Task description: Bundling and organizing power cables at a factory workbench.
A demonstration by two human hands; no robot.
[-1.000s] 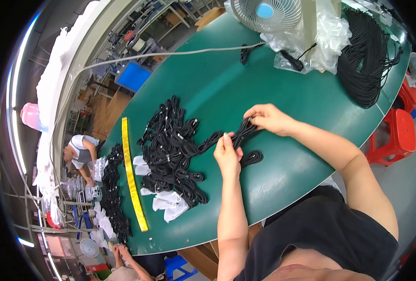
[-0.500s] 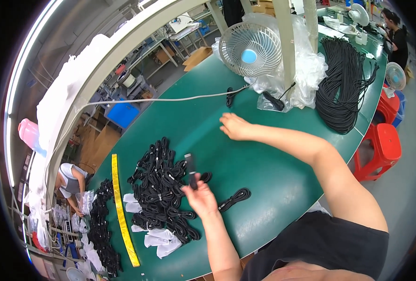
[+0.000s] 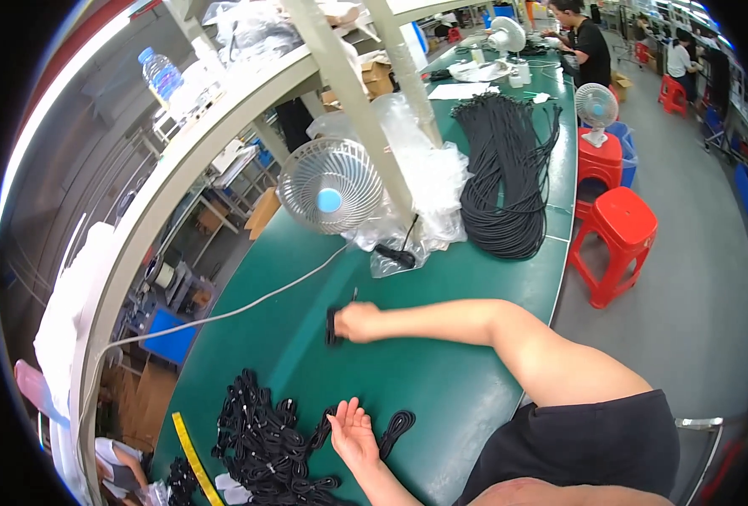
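Observation:
My left hand [image 3: 355, 434] lies palm up at the right side of the cable pile, fingers spread, holding nothing. Beside its fingers is a tied black cable coil [image 3: 322, 428], and another coil [image 3: 397, 428] rests on the green table [image 3: 294, 384] to its right. Farther forward, my right hand [image 3: 360, 323], slightly blurred, has its fingers closed at a small black cable coil [image 3: 332, 326]; a thin end sticks up past the knuckles. The pile of tied black cable coils [image 3: 260, 438] spreads over the near left of the table.
A yellow strip [image 3: 193, 460] lies left of the pile. Ahead stand a fan [image 3: 330, 187], its cable crossing the table, and a post wrapped in clear plastic bags [image 3: 433, 181]. Long black cables [image 3: 509, 185] lie far right. Red stools [image 3: 618, 232] line the right edge; co-workers are beyond.
My view has swung right and up. My left hand has let go of the black coil it held and opened. My right hand has closed on a coil lying farther up the table.

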